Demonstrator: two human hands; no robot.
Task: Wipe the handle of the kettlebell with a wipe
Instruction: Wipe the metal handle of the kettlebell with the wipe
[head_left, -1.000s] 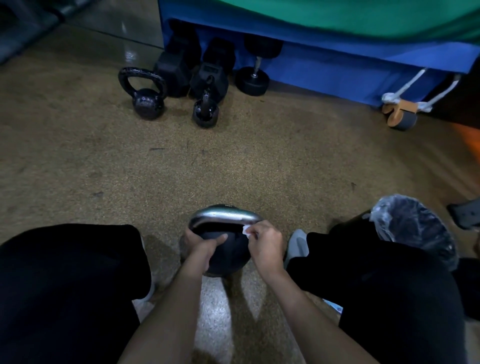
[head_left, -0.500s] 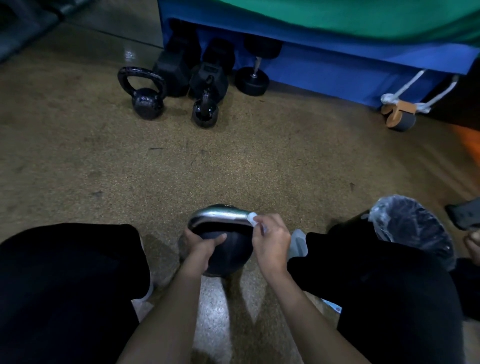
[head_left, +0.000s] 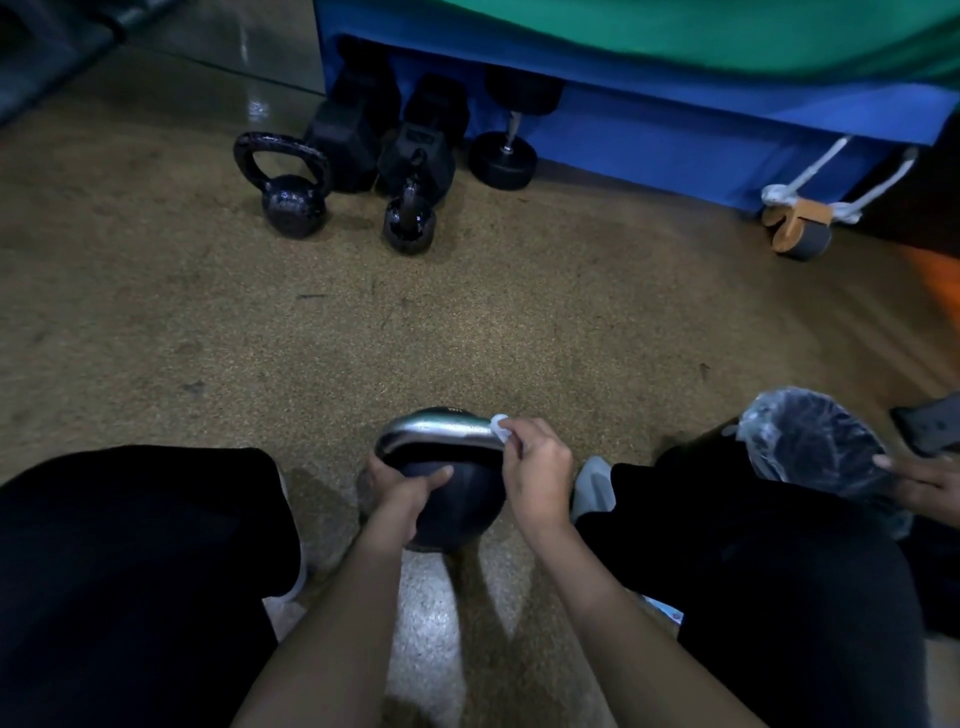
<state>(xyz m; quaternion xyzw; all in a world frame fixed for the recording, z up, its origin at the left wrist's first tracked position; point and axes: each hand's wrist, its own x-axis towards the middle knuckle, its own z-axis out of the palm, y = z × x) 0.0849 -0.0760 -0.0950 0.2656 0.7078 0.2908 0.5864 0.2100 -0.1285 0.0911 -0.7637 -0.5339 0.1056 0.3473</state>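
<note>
A dark kettlebell (head_left: 457, 512) with a shiny silver handle (head_left: 436, 435) stands on the floor between my knees. My left hand (head_left: 402, 491) grips the left side of its body, thumb laid across the top of the ball. My right hand (head_left: 535, 470) pinches a small white wipe (head_left: 500, 425) and presses it against the right end of the handle. Most of the wipe is hidden under my fingers.
A bin lined with a clear bag (head_left: 810, 441) stands at right, with another person's hand (head_left: 919, 480) beside it. Two small black kettlebells (head_left: 291, 192) (head_left: 410, 221) and several dumbbells (head_left: 504, 156) sit at the back by a blue mat (head_left: 649, 124). An ab wheel (head_left: 800, 231) lies far right.
My right hand has slid the wipe from under the handle's right end up and outward over its right corner. The left hand and kettlebell stay put. Another person's hand came into view at right.
</note>
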